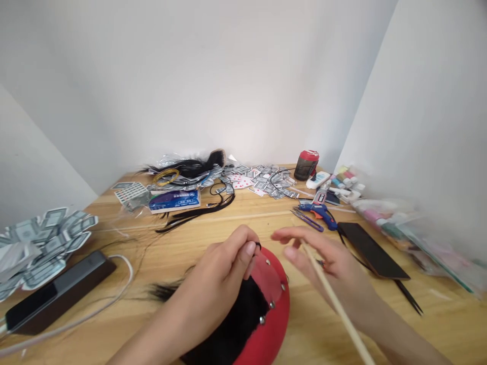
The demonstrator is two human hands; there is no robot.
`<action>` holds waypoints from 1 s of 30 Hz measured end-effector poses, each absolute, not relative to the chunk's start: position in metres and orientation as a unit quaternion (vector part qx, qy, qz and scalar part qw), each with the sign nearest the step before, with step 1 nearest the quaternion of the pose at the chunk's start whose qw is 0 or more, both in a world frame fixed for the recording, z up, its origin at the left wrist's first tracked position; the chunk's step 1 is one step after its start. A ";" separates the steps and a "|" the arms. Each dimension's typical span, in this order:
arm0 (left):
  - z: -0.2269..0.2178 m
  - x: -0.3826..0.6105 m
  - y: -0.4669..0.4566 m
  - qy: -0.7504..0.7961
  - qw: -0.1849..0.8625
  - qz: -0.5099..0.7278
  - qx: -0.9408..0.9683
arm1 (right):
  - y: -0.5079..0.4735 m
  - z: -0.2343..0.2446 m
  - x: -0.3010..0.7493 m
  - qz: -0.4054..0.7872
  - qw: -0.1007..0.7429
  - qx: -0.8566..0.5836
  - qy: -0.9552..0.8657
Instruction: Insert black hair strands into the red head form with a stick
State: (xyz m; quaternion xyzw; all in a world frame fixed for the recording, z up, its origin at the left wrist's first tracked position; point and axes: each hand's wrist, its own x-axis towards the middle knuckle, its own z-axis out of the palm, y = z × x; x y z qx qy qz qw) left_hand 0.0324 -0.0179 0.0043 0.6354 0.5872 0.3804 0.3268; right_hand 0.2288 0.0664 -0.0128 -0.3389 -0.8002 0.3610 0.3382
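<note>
A red rounded form [279, 317] rests on the table under my hands. Black hair [232, 329] covers its near left part, and several silver pins or studs stand along a pinkish mesh patch [266, 276]. My left hand [224, 268] is closed above it, thumb and forefinger pinching a small black tuft [258, 246] that looks like hair. To the right of the form, my right hand [327, 258] holds a thin pale wooden stick [338, 304], which slants down toward me. Its thumb and forefinger are apart at the tips, near my left hand.
A glue gun [321, 210] and purple-handled snips [308, 220] lie right of centre, near a dark flat board [373, 248] and tweezers [409, 298]. Cards [262, 177], hair bundles [194, 165] and a blue packet [175, 200] fill the back. A dark power strip [61, 289] with white cable lies left.
</note>
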 end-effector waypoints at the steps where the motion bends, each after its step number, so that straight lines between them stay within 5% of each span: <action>1: 0.002 0.034 -0.017 0.580 0.329 0.390 0.635 | 0.061 -0.010 0.220 0.391 0.331 -0.318 -0.798; 13: -0.004 0.039 -0.014 0.605 0.209 0.344 0.687 | 0.058 -0.016 0.194 0.512 0.388 -0.284 -0.712; 30: -0.041 0.034 -0.042 0.439 -0.276 0.273 0.810 | 0.057 -0.062 0.200 0.507 0.451 -0.275 -0.681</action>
